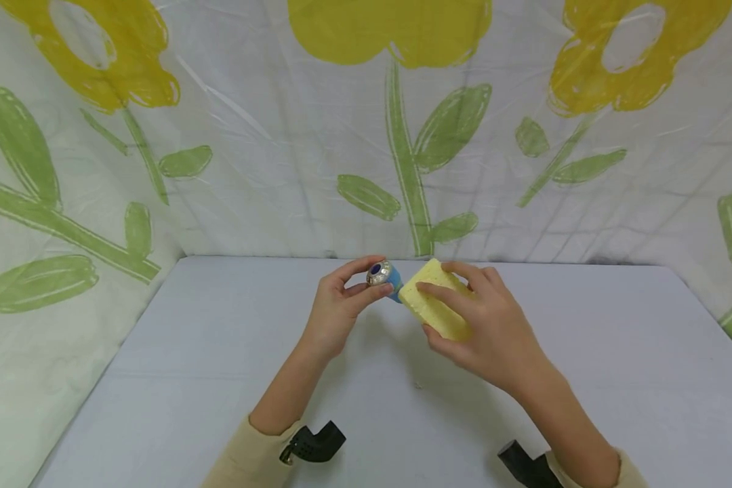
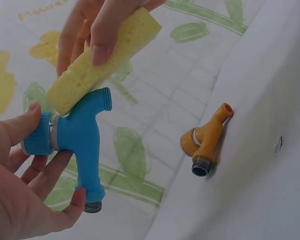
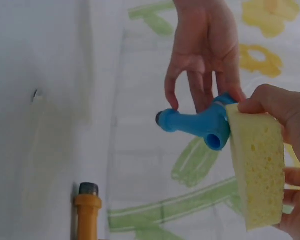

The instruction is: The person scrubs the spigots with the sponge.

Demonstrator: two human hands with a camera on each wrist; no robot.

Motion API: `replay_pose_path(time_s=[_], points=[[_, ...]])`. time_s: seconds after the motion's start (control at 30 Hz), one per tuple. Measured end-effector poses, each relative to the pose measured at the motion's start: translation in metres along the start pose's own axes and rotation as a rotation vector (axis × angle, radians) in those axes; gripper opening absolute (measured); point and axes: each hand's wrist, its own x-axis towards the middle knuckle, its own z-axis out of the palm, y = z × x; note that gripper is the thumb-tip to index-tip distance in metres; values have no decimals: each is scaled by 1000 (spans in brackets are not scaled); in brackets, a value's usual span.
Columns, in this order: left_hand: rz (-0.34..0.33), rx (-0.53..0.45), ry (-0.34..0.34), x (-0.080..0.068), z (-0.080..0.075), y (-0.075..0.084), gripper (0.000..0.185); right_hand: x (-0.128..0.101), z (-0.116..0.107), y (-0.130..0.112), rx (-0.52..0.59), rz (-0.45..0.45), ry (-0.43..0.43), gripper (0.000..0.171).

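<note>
My left hand (image 1: 335, 308) holds a blue plastic tap (image 2: 88, 137) by its ribbed knob end, thumb on one side and fingers on the other. The tap has a short spout and a dark threaded inlet; in the head view its knob face shows silver with a dark blue centre. My right hand (image 1: 494, 329) grips a yellow sponge (image 1: 434, 305) by its sides. One end of the sponge lies against the tap's body between knob and spout, as the left wrist view shows. Both are held up above the table.
An orange tap (image 2: 210, 135) with a dark threaded end rests on the white table (image 1: 183, 339), hidden in the head view. Behind the table hangs a white sheet (image 1: 250, 135) printted with yellow flowers and green leaves. Black wrist cameras sit at both cuffs.
</note>
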Motion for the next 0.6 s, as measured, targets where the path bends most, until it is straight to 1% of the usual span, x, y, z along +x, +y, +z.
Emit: replay_pose_path(time_s=[0.13, 0.27, 0.37, 0.5, 0.6], points=[[1, 6, 26, 0, -1, 0, 47, 0, 2, 0, 20, -31, -2, 51], [10, -7, 58, 0, -1, 0, 46, 0, 0, 3, 37, 15, 32, 53], [23, -33, 69, 0, -1, 2, 44, 0, -1, 4, 59, 41, 50, 56], [41, -84, 76, 0, 0, 3, 42, 0, -1, 3, 99, 41, 57, 63], [51, -116, 73, 1, 1, 3, 41, 0, 0, 2, 146, 67, 69, 70]])
